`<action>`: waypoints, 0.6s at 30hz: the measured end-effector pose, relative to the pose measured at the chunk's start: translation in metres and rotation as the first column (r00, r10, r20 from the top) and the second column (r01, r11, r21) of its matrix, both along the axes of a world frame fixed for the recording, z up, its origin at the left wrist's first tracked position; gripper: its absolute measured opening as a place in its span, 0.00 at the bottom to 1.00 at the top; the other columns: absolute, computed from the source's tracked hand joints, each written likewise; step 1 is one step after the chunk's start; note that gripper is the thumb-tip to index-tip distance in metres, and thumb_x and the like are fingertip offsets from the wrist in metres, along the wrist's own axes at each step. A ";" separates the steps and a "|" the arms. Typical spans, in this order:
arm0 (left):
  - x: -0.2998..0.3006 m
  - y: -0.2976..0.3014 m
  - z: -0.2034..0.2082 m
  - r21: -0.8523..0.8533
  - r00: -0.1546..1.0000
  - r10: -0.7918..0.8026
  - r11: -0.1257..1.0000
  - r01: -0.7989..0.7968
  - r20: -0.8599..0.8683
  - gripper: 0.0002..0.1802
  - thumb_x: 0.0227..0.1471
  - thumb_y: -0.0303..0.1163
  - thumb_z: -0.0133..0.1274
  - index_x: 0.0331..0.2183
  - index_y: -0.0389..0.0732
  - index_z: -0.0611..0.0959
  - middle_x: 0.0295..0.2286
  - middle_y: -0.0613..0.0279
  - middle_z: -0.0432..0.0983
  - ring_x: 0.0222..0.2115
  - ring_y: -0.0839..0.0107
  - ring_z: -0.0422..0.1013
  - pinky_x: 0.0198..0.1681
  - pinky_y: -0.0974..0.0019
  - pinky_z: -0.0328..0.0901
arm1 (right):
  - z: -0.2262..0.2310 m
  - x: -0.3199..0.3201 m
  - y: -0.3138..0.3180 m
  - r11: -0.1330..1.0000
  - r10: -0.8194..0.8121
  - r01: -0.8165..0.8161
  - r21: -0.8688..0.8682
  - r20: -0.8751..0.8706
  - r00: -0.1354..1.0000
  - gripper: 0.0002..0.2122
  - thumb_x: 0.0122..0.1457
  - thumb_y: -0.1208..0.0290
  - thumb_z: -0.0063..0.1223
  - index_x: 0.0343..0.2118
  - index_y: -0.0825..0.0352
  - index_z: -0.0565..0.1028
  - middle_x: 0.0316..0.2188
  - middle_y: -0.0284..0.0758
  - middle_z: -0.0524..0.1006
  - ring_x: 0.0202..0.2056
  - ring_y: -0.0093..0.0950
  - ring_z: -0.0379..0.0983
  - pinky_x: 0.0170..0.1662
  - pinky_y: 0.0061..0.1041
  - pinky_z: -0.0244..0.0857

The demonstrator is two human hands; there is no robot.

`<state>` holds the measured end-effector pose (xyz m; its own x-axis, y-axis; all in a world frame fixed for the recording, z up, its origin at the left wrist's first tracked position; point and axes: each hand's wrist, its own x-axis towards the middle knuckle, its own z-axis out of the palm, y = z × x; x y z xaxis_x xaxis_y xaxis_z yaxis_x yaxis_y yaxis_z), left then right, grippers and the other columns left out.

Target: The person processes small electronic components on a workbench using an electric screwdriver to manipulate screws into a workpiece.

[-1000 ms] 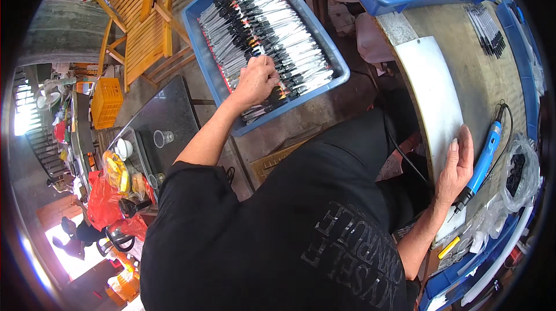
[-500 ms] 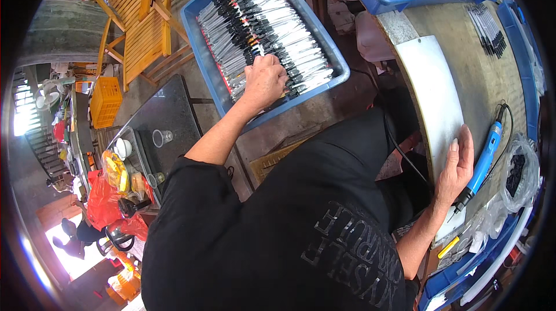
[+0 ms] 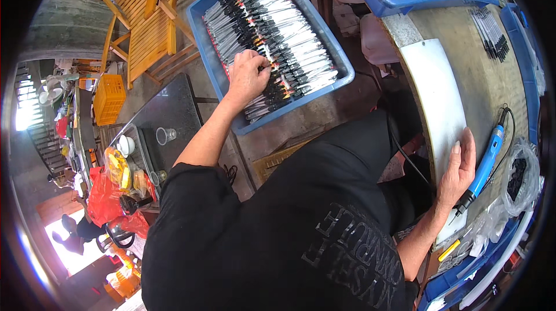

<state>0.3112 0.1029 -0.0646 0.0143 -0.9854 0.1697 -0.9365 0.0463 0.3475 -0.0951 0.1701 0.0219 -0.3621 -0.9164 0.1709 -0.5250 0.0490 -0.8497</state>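
Note:
A blue plastic tub [image 3: 341, 77] is filled with rows of slim pens [image 3: 298, 39], some with white barrels and some with grey, with dark parts along the middle. My left hand [image 3: 249, 74] rests over the grey row in the tub. Its fingers are curled and pressed together; what they grip, if anything, is hidden under them. On the workbench at the right, my right hand [image 3: 457, 166] lies on its side against a white curved board [image 3: 437, 91], fingers stretched out and holding nothing. Beside it lies a blue electric screwdriver [image 3: 487, 157] with a black cable.
Several pens [image 3: 489, 34] lie together on the bench [image 3: 478, 79]. A second blue tub [image 3: 382, 4] with a colourful printed sheet stands at its far end. Clear plastic bags [image 3: 518, 180] sit at the right. A dark side table [image 3: 174, 102] and wooden chair [image 3: 142, 27] stand at left.
My left hand has shifted left, from the middle of the pens onto the grey row. Pens now show where the hand was. My right hand stays on the board.

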 end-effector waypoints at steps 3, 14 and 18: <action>0.007 -0.003 0.000 0.035 0.999 0.039 0.999 -0.039 0.003 0.06 0.36 0.31 0.54 0.23 0.42 0.78 0.26 0.62 0.67 0.32 0.62 0.63 0.36 0.62 0.58 | 0.002 0.001 0.000 1.000 0.009 -0.009 -0.002 -0.023 1.000 0.18 0.55 0.72 0.43 0.48 0.74 0.63 0.47 0.42 0.66 0.49 0.29 0.60 0.53 0.26 0.51; 0.013 -0.019 -0.011 0.111 0.995 0.102 0.989 -0.101 0.001 0.06 0.38 0.32 0.51 0.23 0.43 0.80 0.29 0.61 0.69 0.35 0.60 0.63 0.35 0.56 0.59 | 0.002 0.001 0.000 1.000 0.015 -0.015 0.004 -0.079 0.997 0.18 0.55 0.72 0.42 0.48 0.74 0.64 0.47 0.42 0.66 0.49 0.30 0.60 0.52 0.26 0.50; 0.016 -0.026 -0.017 0.105 0.995 0.096 0.990 -0.097 0.019 0.07 0.38 0.33 0.51 0.23 0.43 0.80 0.29 0.61 0.68 0.36 0.61 0.63 0.35 0.55 0.59 | 0.003 0.001 0.000 1.000 0.022 -0.022 0.012 -0.081 0.996 0.18 0.55 0.71 0.42 0.48 0.74 0.64 0.47 0.42 0.66 0.49 0.30 0.60 0.53 0.26 0.50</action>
